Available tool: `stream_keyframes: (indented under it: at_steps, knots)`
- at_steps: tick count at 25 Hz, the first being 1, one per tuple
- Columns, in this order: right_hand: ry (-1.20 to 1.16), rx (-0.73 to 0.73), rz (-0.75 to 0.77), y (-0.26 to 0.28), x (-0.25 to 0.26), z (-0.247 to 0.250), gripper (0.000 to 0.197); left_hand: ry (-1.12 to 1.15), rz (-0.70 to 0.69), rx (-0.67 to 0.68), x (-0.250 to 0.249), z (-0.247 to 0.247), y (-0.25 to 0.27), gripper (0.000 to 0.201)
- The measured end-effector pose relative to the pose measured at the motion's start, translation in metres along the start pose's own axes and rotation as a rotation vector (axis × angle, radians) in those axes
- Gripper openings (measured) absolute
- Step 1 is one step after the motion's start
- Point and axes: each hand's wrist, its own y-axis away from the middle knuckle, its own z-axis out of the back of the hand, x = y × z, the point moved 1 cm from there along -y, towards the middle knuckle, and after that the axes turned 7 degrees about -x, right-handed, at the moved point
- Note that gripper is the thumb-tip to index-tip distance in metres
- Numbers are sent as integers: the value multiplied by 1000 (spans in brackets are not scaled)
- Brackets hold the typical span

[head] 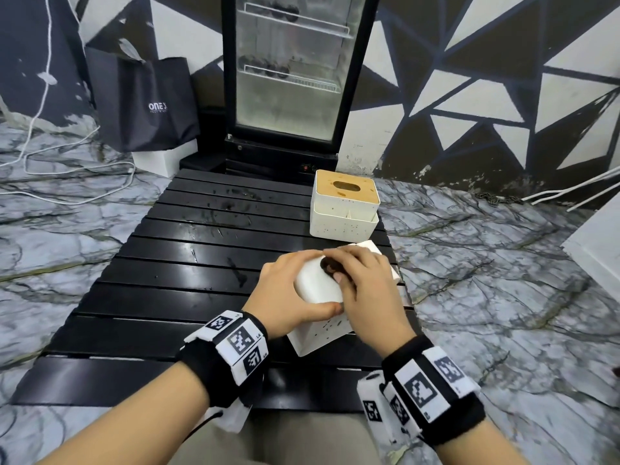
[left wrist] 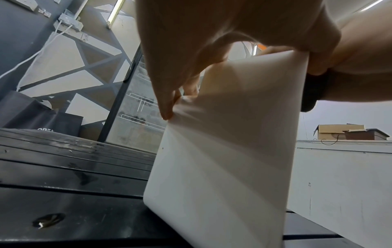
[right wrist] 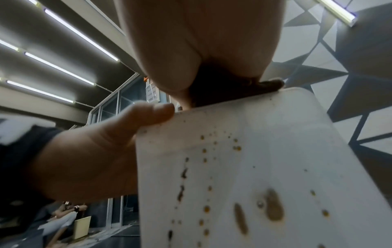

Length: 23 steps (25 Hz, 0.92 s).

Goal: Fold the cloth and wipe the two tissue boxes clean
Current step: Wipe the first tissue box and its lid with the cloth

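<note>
On the black slatted table (head: 174,263) a white tissue box (head: 318,327) stands tilted near the front right. Its near side carries brown drip stains (right wrist: 273,208). My left hand (head: 292,290) grips the box from the left, thumb (right wrist: 152,114) on the near edge and fingers (left wrist: 169,94) on the far side of the box (left wrist: 222,159). My right hand (head: 365,286) holds a dark brown cloth (head: 332,267) and presses it on the box's top; the cloth (right wrist: 224,89) peeks from under the palm. A second tissue box (head: 345,213) with a wooden lid stands behind.
A glass-door fridge (head: 292,68) stands just beyond the table's far end, a black bag (head: 144,102) to its left. White cables (head: 84,169) lie on the marble floor. A white block (head: 597,260) sits at the right edge. A white piece (head: 369,246) shows behind my right hand.
</note>
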Motion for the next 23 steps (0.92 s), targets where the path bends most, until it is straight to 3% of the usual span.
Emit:
stream_keyframes:
  at_steps: [3,7,11,19,23]
  knots:
    - [-86,39,29,1,-7,7,36,-3,-7,-1,2,0,0,90]
    - [-26,20,-78,-9,-7,10,37,-22,-10,-12,1,-4,0,90]
    - [-104,113,35,2,9,5,39,2,-33,-39,3,-3,1,78]
    - [-150,173,35,-4,6,8,37,-1,-48,-33,0,0,1,75]
    - [-200,181,66,3,-3,17,37,-28,-24,-63,-3,-4,5,88]
